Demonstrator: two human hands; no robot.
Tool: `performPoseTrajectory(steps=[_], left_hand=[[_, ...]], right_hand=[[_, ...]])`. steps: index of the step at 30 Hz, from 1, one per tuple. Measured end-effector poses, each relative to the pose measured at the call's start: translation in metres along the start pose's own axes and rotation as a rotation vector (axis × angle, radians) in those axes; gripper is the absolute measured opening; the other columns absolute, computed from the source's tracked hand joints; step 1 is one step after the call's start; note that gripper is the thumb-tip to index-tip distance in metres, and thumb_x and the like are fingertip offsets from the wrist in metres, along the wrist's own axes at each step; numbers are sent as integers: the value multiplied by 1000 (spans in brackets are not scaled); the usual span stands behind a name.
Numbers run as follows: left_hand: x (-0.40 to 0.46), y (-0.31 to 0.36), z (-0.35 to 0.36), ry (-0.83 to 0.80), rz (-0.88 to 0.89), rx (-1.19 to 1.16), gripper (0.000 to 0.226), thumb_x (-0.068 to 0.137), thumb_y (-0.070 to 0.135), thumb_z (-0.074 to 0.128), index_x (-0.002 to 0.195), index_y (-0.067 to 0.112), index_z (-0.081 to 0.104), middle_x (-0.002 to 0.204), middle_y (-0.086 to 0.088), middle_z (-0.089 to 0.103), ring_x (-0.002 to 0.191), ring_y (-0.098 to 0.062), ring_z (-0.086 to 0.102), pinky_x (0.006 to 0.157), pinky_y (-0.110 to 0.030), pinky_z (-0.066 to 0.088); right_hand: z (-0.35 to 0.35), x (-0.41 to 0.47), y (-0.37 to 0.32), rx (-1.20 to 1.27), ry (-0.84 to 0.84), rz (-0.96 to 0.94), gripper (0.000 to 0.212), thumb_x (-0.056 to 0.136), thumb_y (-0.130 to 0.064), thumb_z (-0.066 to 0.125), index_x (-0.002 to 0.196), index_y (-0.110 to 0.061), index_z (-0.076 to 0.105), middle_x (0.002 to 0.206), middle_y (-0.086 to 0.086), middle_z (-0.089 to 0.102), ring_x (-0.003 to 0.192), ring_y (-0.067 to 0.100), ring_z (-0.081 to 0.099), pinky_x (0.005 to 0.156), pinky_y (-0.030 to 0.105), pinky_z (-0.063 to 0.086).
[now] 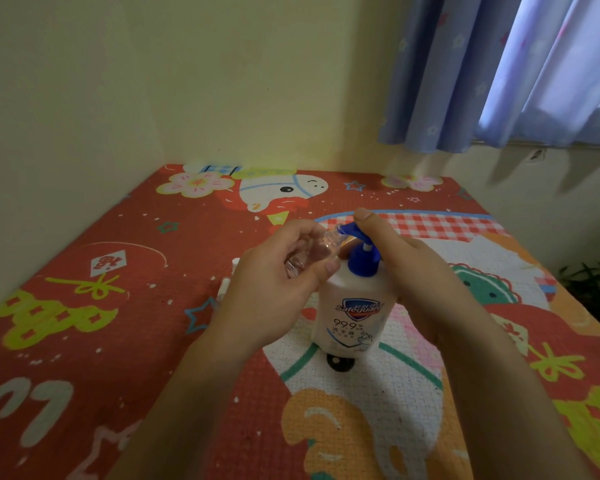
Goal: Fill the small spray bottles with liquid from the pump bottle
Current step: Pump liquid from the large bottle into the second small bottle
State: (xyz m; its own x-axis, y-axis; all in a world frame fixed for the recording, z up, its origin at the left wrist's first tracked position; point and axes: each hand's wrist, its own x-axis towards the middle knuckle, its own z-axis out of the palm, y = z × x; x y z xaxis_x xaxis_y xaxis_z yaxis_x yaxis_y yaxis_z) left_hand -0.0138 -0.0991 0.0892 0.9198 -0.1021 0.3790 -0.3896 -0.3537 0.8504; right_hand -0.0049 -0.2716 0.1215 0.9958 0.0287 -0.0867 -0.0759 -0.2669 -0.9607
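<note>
Left hand (278, 292) tilting spray bottle (312, 254) under pump bottle (355, 313) spout, right hand (406, 268) on pump

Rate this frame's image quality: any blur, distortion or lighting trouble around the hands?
Head view: soft overall; the clear small bottle in the left hand is smeared; wide-angle bending at the edges; dim, yellowish light, with the curtain backlit; pump bottle label still readable.

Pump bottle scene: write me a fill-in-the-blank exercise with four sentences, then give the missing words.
1. The pump head on the white pump bottle is coloured ____.
2. The left hand holds a small clear spray bottle, tilted, with its mouth at the pump's ____.
3. The right hand presses the pump with its ____.
4. The pump bottle stands on a patterned ____.

Missing words: blue; spout; thumb; mat
</note>
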Motion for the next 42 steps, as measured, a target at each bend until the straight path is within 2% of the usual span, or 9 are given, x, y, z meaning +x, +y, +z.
performPoseTrajectory(steps=[3,7,11,15,23,28,34,36,42], left_hand=[[0,2,0,10,7,2,28,91,25,73,112,38,60,97,47,60,98,27,54,80,2,41],[0,2,1,23,21,4,26,91,26,72,114,35,62,102,43,61,99,25,55,81,2,40],[-1,2,2,34,32,6,27,91,25,72,116,31,64,109,33,63,102,19,58,83,0,42],[-1,2,2,23,27,10,26,91,26,72,115,34,62,111,35,60,102,19,57,82,1,41],[1,-2,1,4,11,0,25,91,25,72,112,34,60,106,27,64,102,6,61,87,-10,47],[1,-4,1,-10,-10,-23,24,92,23,72,108,35,60,104,21,66,101,0,64,88,-20,52],[1,-5,1,-19,-26,-33,24,92,23,72,112,30,62,105,15,69,103,-3,65,94,-34,54],[1,-5,1,-21,-26,-32,24,92,22,72,112,30,62,105,14,69,103,-2,64,94,-33,54],[2,-5,2,-22,-20,-20,21,91,22,72,109,28,63,105,15,70,102,-4,66,94,-35,54]], right_hand=[[2,-2,-3,5,-3,-5,38,85,-70,50,74,-48,77,89,-10,75,92,15,69,92,44,51],[2,-4,-4,0,13,24,52,80,-74,52,81,-30,79,90,-5,77,92,18,70,97,50,51],[1,-3,-3,-2,22,35,54,74,-77,53,80,-30,79,89,-5,78,92,19,71,97,52,51],[1,-4,-4,-7,3,28,52,76,-77,52,83,-32,79,96,-4,76,95,20,70,98,53,50],[-2,-2,-1,-16,4,9,47,83,-69,54,80,-28,77,75,-12,76,83,15,71,84,40,54],[-3,0,1,-11,2,-26,41,87,-64,56,73,-32,77,77,-18,75,84,12,71,82,35,54],[-4,1,1,-17,-4,-52,37,90,-59,56,79,-29,75,70,-25,73,69,1,70,69,26,51],[-4,1,2,-26,-1,-56,38,90,-58,56,81,-27,75,70,-23,73,67,-2,69,66,24,50],[-3,-1,2,-41,32,-68,42,92,-56,56,87,-21,79,86,-4,77,84,16,72,76,31,56]])
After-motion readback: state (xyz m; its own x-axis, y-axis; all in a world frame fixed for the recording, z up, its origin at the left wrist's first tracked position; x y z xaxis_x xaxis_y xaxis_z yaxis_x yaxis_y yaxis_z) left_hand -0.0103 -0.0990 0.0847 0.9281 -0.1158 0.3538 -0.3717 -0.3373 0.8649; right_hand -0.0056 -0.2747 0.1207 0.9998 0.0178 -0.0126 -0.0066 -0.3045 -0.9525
